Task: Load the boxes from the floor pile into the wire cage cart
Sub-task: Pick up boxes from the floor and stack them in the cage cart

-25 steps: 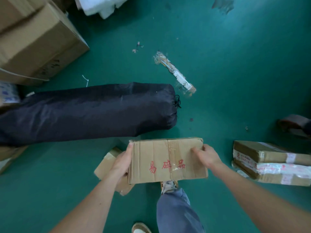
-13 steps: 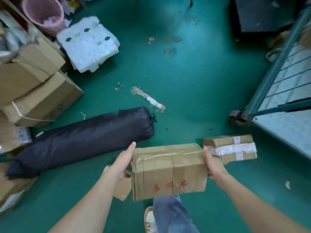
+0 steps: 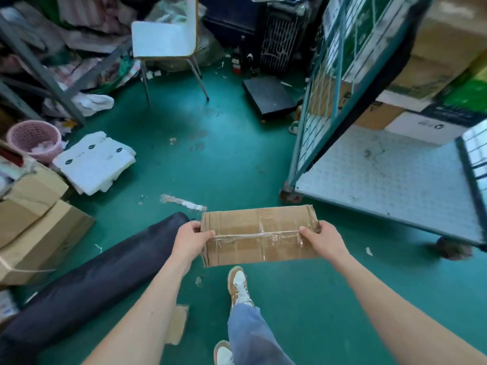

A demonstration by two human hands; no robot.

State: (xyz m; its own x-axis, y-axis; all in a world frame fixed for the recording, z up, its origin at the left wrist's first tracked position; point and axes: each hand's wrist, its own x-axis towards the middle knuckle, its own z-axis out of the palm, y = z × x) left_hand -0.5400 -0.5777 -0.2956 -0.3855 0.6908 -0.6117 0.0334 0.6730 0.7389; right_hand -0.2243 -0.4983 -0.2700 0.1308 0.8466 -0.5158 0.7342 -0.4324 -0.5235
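Two hands, left hand (image 3: 190,239), right hand (image 3: 323,239), grip one box (image 3: 259,234).

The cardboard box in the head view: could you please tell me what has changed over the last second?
The cardboard box has come up from the floor and toward the wire cage cart, now close on the right. It has tipped: its red print no longer shows. Unchanged: left hand and right hand grip its ends; the black bag lies where it was.
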